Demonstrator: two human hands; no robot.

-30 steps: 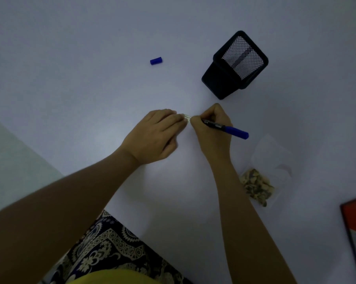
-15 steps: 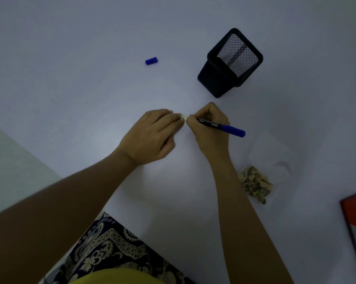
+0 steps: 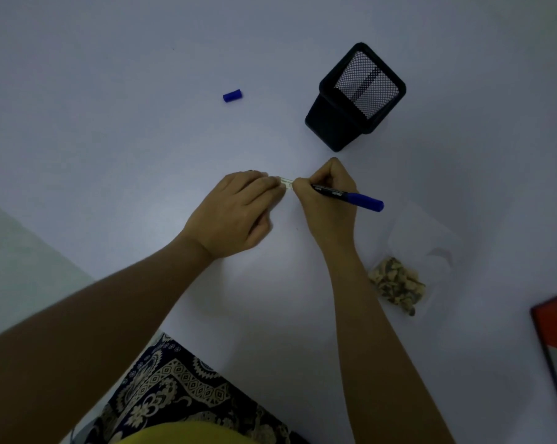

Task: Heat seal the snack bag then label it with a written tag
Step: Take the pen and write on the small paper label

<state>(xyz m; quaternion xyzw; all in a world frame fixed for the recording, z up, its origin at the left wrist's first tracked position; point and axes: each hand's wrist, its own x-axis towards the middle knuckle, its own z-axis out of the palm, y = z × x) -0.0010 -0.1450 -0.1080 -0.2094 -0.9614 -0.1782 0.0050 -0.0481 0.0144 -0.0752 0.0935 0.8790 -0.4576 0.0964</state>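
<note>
Snack bag [image 3: 408, 270] lies flat near the table's [image 3: 110, 107] right edge, clear of both hands. Tag [image 3: 286, 182] sits mid-table; left hand [image 3: 235, 213] presses its end with straight fingers. Right hand [image 3: 328, 200] grasps the marker [image 3: 351, 196], tip on the tag. Marker cap [image 3: 232, 95] and mesh pen holder [image 3: 355, 96] stand toward the far edge, well apart.

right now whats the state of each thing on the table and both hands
left hand: fingertips holding down the tag
right hand: gripping the marker, tip at the tag
marker: uncapped
tag: flat on the table, mostly hidden
marker cap: off, lying apart
snack bag: lying flat, untouched
mesh pen holder: upright, looks empty
</note>
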